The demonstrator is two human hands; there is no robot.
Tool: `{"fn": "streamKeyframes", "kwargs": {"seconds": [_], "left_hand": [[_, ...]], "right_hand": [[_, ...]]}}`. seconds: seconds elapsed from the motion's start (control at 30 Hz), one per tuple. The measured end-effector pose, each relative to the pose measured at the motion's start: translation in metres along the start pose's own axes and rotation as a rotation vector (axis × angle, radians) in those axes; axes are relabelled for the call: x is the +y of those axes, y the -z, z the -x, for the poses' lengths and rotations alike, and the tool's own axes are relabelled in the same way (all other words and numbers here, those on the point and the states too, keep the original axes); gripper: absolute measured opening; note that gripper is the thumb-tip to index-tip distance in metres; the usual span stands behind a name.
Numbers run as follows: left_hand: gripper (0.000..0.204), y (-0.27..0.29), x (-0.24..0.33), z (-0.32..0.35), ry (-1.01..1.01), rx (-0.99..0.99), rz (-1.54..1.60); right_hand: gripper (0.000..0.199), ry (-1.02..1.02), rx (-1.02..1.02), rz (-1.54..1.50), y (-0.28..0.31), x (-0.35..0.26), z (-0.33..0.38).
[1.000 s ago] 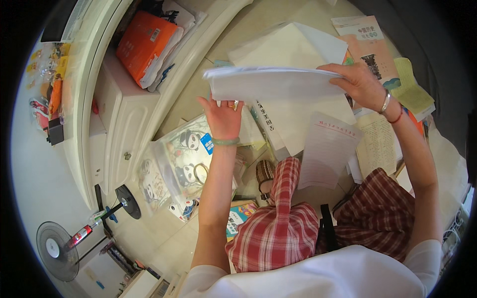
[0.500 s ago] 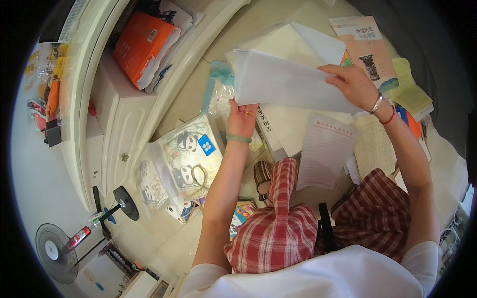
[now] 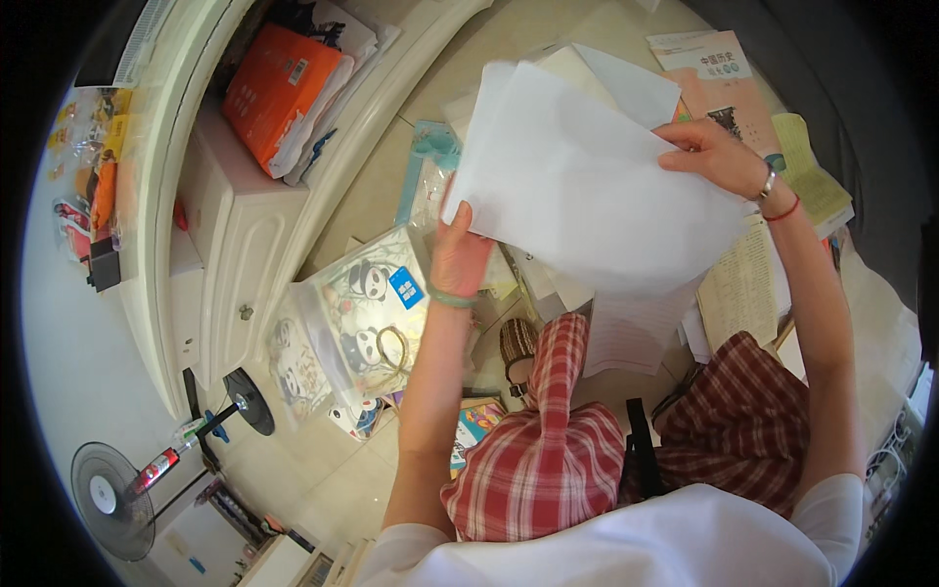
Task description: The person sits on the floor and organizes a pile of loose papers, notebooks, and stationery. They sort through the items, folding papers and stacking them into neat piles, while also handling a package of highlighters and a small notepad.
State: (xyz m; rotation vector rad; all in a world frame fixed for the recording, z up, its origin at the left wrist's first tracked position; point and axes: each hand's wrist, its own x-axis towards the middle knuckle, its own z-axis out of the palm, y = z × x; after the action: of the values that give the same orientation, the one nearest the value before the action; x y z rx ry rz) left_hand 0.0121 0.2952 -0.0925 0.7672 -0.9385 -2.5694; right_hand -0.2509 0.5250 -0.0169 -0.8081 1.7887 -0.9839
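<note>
A broad white sheet of paper [image 3: 597,186] spans the space between my two hands; whether it is one sheet or a thin stack I cannot tell. My left hand [image 3: 462,256] grips its lower left corner, thumb on top and the fingers hidden beneath. At the right edge my right hand [image 3: 719,157] pinches it between thumb and fingers. Under the paper lie other pale sheets [image 3: 631,83] and a lined sheet with red print [image 3: 636,328], partly covered. Right of it rests a yellowed handwritten page [image 3: 740,289].
A panda-patterned clear bag [image 3: 367,293] and a teal pouch [image 3: 430,147] lie left on the tiles. A pinkish-orange book [image 3: 699,59] and a yellow-green paper [image 3: 807,171] sit at the far right. White cabinet [image 3: 254,210] with an orange packet [image 3: 284,88]; a fan [image 3: 112,494] lower left.
The white paper has opened out flatter and swung toward me, covering more of the lined sheet. My left hand shifted slightly down and left; my right hand moved a little right.
</note>
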Motion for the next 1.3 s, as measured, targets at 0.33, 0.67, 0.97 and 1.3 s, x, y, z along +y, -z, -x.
{"fn": "streamKeyframes", "kwargs": {"seconds": [0.33,0.67,0.97,1.3], "left_hand": [[0.041,-0.004,0.018,-0.020,-0.162,-0.143,-0.838],[0.024,0.010,0.005,-0.009,-0.132,-0.075,-0.804],[0.027,0.005,-0.014,-0.025,-0.072,-0.094,-0.709],[0.036,-0.019,-0.014,-0.038,-0.115,-0.064,-0.819]], "right_hand": [[0.029,0.397,0.101,0.744,-0.029,-0.046,0.013],[0.058,0.082,0.021,0.381,0.027,0.028,0.037],[0.070,-0.194,0.210,-0.290,-0.018,0.099,0.037],[0.059,-0.126,0.339,-0.488,-0.032,0.070,0.016]]}}
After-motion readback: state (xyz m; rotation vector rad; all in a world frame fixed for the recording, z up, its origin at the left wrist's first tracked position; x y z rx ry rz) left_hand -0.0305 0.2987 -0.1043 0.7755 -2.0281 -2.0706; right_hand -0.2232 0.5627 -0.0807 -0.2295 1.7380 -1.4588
